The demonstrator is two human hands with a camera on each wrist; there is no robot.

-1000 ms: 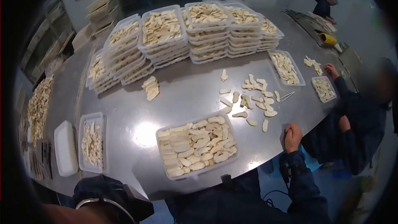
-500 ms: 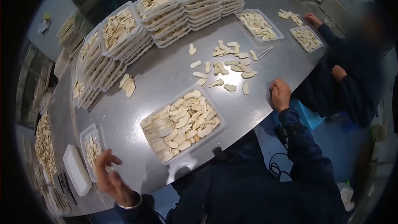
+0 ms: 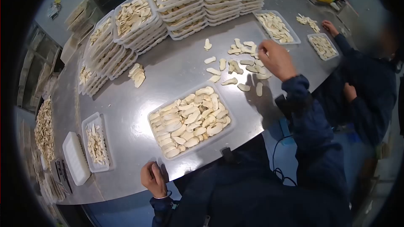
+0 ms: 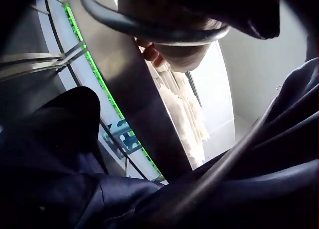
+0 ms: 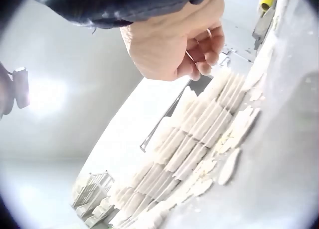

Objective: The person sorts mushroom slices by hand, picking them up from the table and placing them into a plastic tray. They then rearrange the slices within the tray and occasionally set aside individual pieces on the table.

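In the head view, my right hand (image 3: 277, 61) hangs over the right side of a group of loose pale slices (image 3: 235, 67), fingers loosely bent. The right wrist view shows this hand (image 5: 182, 44) above the table, with nothing visible in its fingers. My left hand (image 3: 154, 180) is at the table's front edge, its fingers loosely bent and holding nothing visible. A clear tray (image 3: 230, 129) filled with slices lies in front, between the two hands. Tweezers are not visible; my right hand may cover them.
Tall stacks of filled trays (image 3: 143, 44) stand at the back. A small pile of slices (image 3: 137, 75), a tray of pieces (image 3: 108, 159) and a white tray (image 3: 76, 159) lie leftward. Another person (image 3: 366, 96) sits at right beside a small tray (image 3: 335, 54).
My right hand has lifted from the table's front edge and moved forward over the slices. My left hand has come from the left to the front edge. The head view has shifted.
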